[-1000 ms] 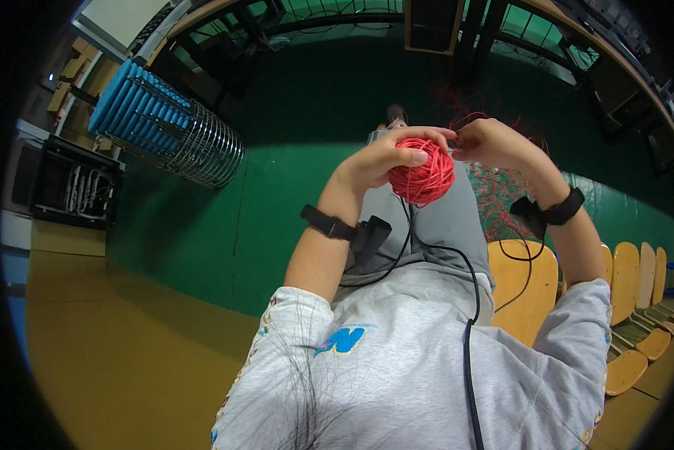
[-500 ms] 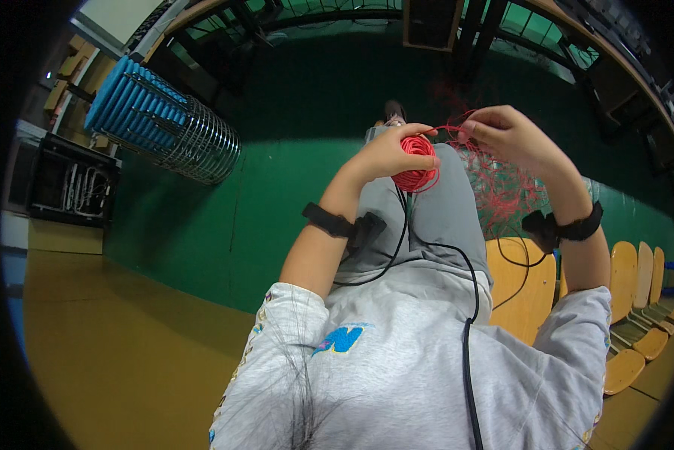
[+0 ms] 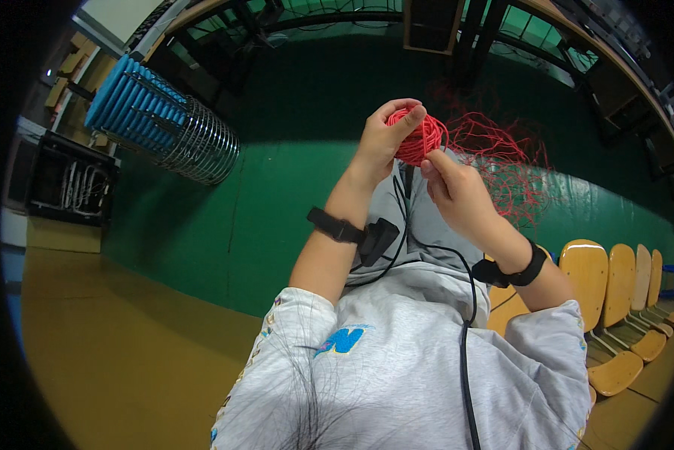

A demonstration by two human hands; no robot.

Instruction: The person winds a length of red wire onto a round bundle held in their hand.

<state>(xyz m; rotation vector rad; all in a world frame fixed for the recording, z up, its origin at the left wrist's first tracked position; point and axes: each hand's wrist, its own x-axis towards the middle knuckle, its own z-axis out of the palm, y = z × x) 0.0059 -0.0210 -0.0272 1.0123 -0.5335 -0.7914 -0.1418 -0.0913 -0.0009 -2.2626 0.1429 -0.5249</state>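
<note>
My left hand (image 3: 380,139) is wrapped round a ball of red cord (image 3: 429,136) from its left side, the thumb lying across the top. The ball is held above my knees. My right hand (image 3: 463,193) is closed in a pinch at the ball's lower right edge, with the red cord at its fingertips; the exact grip is partly hidden by the fingers. Beyond the ball, to the right, a tangled heap of loose red cord (image 3: 502,142) spreads over the floor.
Several wooden chairs (image 3: 584,274) stand in a row at the right. On the left are blue stacked stools (image 3: 138,105) with metal legs and an open dark case (image 3: 70,184). Desks line the far side. A black cable (image 3: 468,375) runs down my shirt and lap.
My right hand has come down and left, from holding a strand stretched out at the right to the ball's lower edge. My left hand has turned the ball and raised it slightly.
</note>
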